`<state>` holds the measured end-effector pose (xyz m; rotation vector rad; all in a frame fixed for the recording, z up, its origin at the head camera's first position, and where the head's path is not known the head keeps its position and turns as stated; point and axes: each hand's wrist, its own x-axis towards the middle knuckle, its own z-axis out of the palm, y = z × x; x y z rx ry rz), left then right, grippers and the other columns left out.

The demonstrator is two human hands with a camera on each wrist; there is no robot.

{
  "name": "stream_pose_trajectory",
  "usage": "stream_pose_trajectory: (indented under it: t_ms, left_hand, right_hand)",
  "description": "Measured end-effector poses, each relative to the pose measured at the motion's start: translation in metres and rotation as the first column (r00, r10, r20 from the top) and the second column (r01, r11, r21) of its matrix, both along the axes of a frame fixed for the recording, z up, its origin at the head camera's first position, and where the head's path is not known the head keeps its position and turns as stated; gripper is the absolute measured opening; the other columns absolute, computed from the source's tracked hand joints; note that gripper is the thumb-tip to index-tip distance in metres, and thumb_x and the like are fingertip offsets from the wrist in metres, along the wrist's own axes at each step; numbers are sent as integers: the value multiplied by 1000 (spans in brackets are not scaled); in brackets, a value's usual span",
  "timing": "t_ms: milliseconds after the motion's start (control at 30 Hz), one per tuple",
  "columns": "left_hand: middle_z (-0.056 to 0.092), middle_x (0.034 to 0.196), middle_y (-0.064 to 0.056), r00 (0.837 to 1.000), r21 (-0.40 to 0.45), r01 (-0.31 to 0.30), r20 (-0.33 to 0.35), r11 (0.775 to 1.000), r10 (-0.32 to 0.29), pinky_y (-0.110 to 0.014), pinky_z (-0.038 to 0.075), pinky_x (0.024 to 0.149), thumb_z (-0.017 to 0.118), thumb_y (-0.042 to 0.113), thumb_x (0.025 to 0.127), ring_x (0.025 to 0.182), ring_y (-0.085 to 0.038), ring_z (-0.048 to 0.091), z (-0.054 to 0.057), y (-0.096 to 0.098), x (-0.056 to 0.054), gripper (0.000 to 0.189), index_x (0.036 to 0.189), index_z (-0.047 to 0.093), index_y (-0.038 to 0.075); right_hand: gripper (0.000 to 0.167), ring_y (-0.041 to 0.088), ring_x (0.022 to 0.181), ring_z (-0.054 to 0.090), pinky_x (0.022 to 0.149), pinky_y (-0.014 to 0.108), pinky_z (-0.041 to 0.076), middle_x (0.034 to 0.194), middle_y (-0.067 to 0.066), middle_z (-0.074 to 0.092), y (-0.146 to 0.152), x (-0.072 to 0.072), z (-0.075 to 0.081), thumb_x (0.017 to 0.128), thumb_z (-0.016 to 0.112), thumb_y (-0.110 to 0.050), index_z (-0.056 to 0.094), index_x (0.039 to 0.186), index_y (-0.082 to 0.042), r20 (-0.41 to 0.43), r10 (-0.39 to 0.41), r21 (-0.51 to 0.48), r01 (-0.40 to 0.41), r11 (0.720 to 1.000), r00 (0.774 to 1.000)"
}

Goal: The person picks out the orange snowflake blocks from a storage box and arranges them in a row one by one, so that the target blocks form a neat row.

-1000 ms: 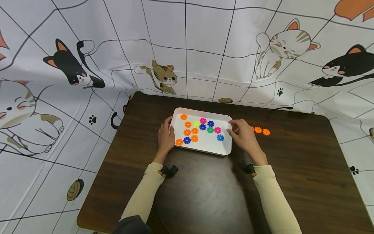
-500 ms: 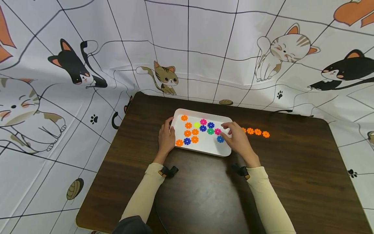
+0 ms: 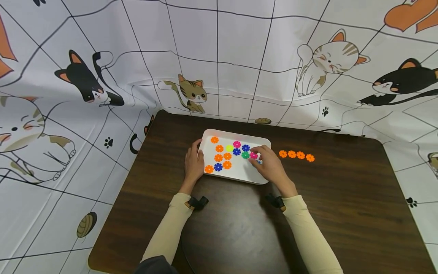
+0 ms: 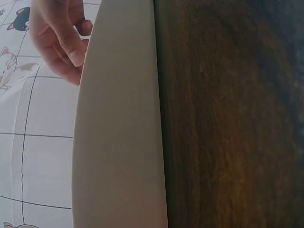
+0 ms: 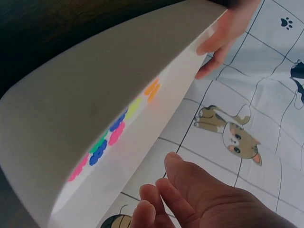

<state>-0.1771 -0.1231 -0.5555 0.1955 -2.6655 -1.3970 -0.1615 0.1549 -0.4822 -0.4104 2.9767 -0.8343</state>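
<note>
A white tray point(image 3: 239, 176) on the table holds several flat, round, notched plastic discs. My left hand point(image 3: 194, 163) grips the tray's left end, its thumb near the rim. Over the tray's right part hovers my right hand point(image 3: 270, 164), thumb and index finger apart and holding nothing visible. Its fingertips are close to a pink disc point(image 3: 253, 155) and a green disc point(image 3: 245, 155). A light blue disc point(image 3: 259, 162) is mostly covered by that hand. Orange discs point(image 3: 218, 157) lie in the tray's left half, and a yellow-green disc point(image 3: 229, 148) sits near the middle.
Right of the tray, several orange discs point(image 3: 291, 154) lie in a row on the dark wooden table point(image 3: 349, 198). A white cloth point(image 3: 239, 49) with cat drawings hangs behind the table. A thin cable runs across the front of the table.
My right hand has moved left from the tray's right edge to above the discs, uncovering more of the orange row. My left hand stays at the tray's left end.
</note>
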Motion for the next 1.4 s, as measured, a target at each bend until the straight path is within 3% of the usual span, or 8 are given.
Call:
stream_pose_trajectory:
  t_ms: [233, 500, 933, 1167, 1400]
  left_hand:
    - [55, 132, -19, 1000, 5, 3, 11, 1000, -3, -55, 41, 103, 41, 20, 108, 119, -36, 52, 0, -1, 1, 46, 153, 40, 29]
    - [56, 130, -19, 1000, 8, 2, 2, 1000, -2, -54, 41, 101, 41, 19, 108, 116, -36, 52, 0, -1, 0, 46, 153, 41, 27]
    - [56, 129, -18, 1000, 26, 1, 15, 1000, -1, -54, 40, 102, 40, 19, 108, 115, -36, 52, -2, 0, 2, 45, 153, 41, 28]
    - [56, 130, -18, 1000, 19, 2, 18, 1000, -2, -53, 40, 102, 41, 20, 108, 117, -35, 52, -4, 0, 3, 45, 153, 41, 27]
    - [56, 131, -17, 1000, 16, 1, 21, 1000, -1, -53, 41, 103, 41, 20, 108, 118, -34, 52, -3, 0, 3, 45, 153, 41, 28]
  right_hand:
    - [40, 30, 100, 62, 91, 48, 55, 124, 14, 67, -11, 1, -3, 93, 74, -25, 67, 127, -4, 14, 22, -11, -22, 1000, 1000]
    - [36, 25, 93, 62, 80, 41, 56, 117, 13, 68, -26, 2, -12, 92, 75, -24, 70, 123, -6, 32, 66, -28, -65, 997, 997]
    - [34, 27, 97, 64, 87, 43, 57, 116, 12, 68, -46, 4, -23, 92, 76, -20, 70, 121, -5, 60, 140, -46, -138, 989, 988]
    - [31, 28, 101, 65, 88, 42, 57, 114, 13, 70, -53, 3, -31, 91, 76, -18, 70, 117, -3, 24, 182, -39, -181, 983, 983]
    - [31, 28, 97, 63, 87, 42, 56, 109, 14, 69, -61, 2, -36, 90, 77, -20, 71, 115, -3, 1, 172, -24, -172, 985, 985]
